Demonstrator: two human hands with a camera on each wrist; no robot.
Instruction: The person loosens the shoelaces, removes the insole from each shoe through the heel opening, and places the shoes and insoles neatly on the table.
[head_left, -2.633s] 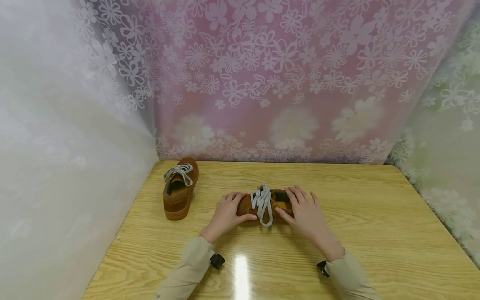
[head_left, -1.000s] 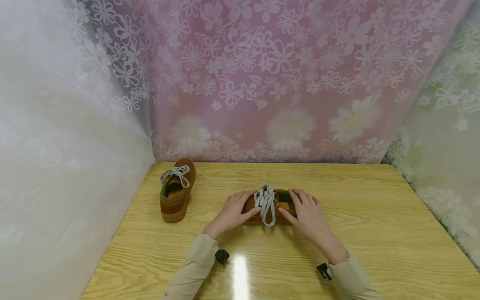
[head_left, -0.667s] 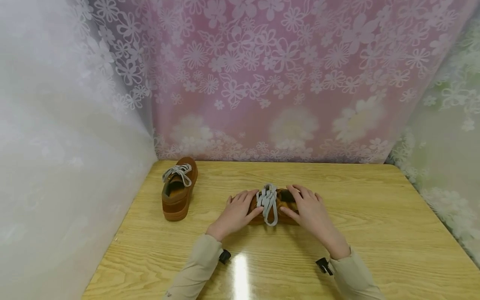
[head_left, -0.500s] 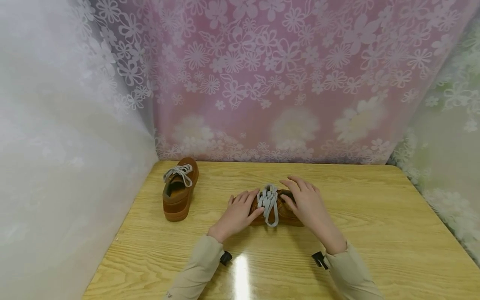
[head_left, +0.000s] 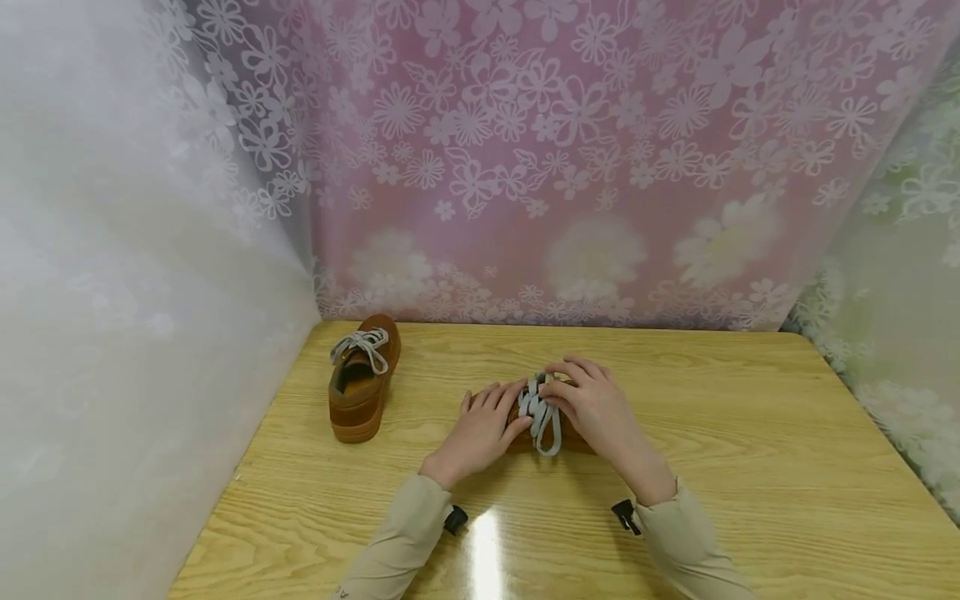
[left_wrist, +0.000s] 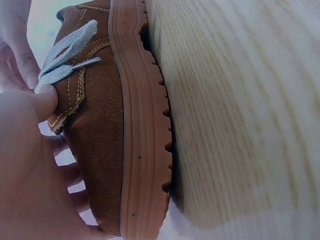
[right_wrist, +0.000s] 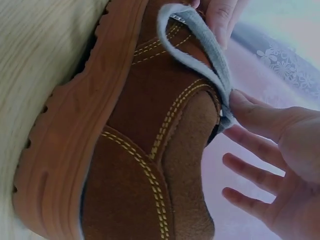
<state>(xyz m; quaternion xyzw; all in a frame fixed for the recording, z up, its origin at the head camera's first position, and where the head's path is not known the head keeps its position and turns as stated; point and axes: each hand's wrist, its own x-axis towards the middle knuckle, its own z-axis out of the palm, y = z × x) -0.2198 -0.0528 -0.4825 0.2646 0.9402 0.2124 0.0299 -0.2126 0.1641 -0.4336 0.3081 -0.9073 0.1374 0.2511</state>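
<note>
A brown lace-up shoe [head_left: 577,442] lies sideways near the middle of the table, sole down, toe toward the left. My left hand [head_left: 476,433] grips its toe, thumb on the near side by the laces and fingers over the far side. At the knot, thumb and index finger of my right hand [head_left: 600,408] pinch the grey shoelace [right_wrist: 214,47], while the other fingers spread out beyond the shoe. One lace loop hangs down the near side. In the left wrist view, a metal-tipped lace end [left_wrist: 86,63] rests against the brown upper [left_wrist: 95,160].
The matching brown shoe [head_left: 356,412] stands at the back left of the wooden table [head_left: 712,467], its lace tied in a bow. Flowered curtains [head_left: 480,167] close off the back and both sides. Black straps show at both wrists.
My right hand has left the shoe's heel opening and moved left onto the lace knot. Earlier, the gripped shoe slid a little to the right. The other shoe has stayed put.
</note>
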